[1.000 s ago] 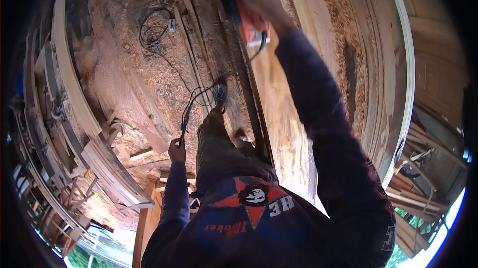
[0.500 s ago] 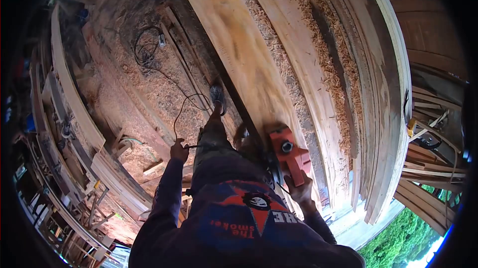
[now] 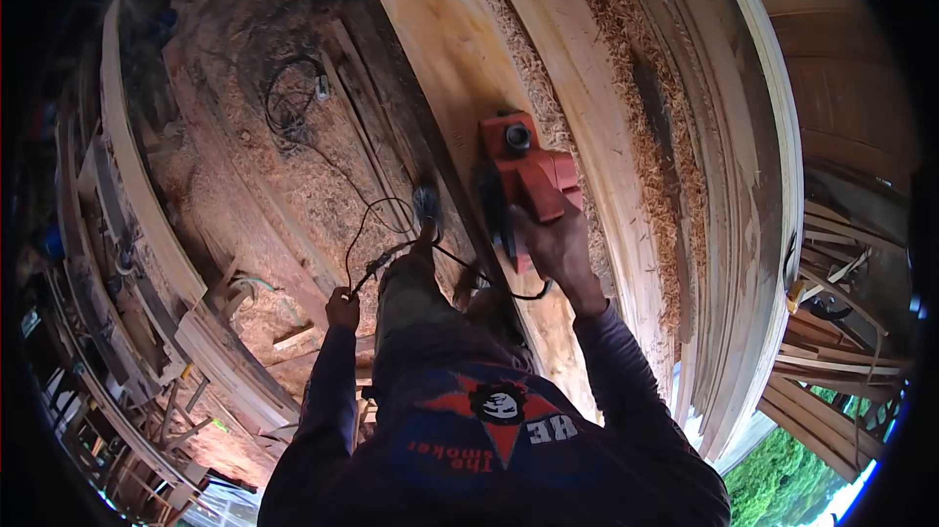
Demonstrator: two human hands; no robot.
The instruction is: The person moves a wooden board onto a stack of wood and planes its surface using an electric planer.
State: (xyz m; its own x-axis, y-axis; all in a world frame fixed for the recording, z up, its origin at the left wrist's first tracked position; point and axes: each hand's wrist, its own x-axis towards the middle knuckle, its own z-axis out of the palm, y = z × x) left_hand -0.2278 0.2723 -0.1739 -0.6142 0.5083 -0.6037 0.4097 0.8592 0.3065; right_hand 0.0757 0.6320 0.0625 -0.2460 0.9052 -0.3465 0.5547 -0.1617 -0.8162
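A red electric hand planer [image 3: 528, 170] rests on a long pale wooden plank [image 3: 430, 28]. My right hand [image 3: 562, 248] is wrapped round its rear handle, arm stretched forward. From the planer's back end a black power cord [image 3: 455, 258] loops across in front of my legs. On the left, my left hand [image 3: 342, 308] is closed round that cord, holding it up off the plank. The planer's underside is hidden against the wood.
Wood shavings [image 3: 675, 165] lie thickly between the boards on the right. A coiled cable [image 3: 284, 101] and loose strips lie on the sawdust-covered floor. My foot [image 3: 426, 209] stands beside the plank. Stacked timber [image 3: 137, 155] lines the left side.
My right hand has pushed the planer forward along the plank, away from my body. The cord behind it now spans wider between my hands. My left hand has shifted slightly down.
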